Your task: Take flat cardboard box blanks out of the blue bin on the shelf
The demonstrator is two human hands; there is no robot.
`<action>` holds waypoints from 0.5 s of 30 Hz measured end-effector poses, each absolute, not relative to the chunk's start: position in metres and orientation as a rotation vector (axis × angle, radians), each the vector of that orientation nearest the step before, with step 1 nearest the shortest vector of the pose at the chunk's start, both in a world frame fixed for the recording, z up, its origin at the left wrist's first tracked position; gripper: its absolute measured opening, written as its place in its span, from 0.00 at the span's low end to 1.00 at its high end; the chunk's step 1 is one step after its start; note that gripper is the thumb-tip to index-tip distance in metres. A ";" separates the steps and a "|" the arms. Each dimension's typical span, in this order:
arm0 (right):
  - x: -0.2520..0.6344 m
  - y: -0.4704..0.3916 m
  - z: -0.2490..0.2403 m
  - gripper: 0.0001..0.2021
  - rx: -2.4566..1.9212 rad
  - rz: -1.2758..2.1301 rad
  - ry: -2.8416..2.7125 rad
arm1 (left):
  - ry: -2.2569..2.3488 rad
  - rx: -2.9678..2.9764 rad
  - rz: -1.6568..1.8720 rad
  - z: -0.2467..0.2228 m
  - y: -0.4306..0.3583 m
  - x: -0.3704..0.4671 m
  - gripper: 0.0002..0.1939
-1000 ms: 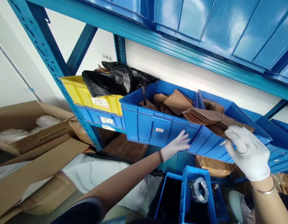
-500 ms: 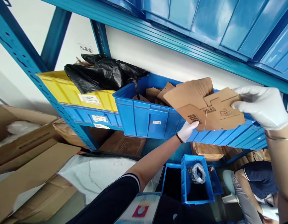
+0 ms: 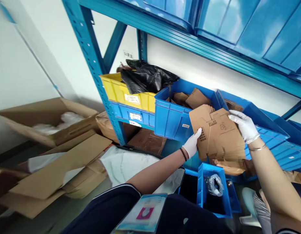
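Observation:
Both my hands wear white gloves and grip a stack of flat folded cardboard boxes (image 3: 217, 135), held upright in front of the shelf. My left hand (image 3: 192, 145) holds the stack's lower left edge. My right hand (image 3: 245, 126) holds its upper right edge. Behind the stack sits a blue bin (image 3: 173, 115) with more brown cardboard pieces in it, and a tilted blue bin (image 3: 265, 130) to its right.
A yellow bin (image 3: 123, 92) holding a black plastic bag (image 3: 147, 76) sits on the blue rack (image 3: 91, 55). Small blue bins (image 3: 209, 195) stand on the floor below. Open cardboard cartons (image 3: 50, 120) lie at the left. A seated person's leg (image 3: 262, 214) shows at lower right.
My right hand has lifted the cardboard stack out of the tilted bin and brought it down in front of me. My left hand left the bin's front and took the stack's edge.

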State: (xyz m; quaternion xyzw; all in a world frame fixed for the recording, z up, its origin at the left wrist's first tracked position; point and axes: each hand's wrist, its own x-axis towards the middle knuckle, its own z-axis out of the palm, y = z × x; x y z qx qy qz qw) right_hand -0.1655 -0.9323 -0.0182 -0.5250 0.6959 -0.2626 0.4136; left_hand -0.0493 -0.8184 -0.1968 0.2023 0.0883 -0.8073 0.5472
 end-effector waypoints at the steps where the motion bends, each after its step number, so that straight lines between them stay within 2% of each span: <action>1: -0.153 -0.926 -0.028 0.26 -1.284 -0.665 1.699 | 0.271 0.499 -1.970 -0.204 -0.813 -0.039 0.25; 7: -0.103 -0.877 -0.069 0.29 -1.194 -0.579 1.438 | 0.438 0.642 -1.999 -0.251 -0.782 0.008 0.35; 15: -0.053 -0.832 -0.091 0.46 -1.388 -0.289 1.230 | 0.431 0.569 -1.948 -0.298 -0.770 0.046 0.44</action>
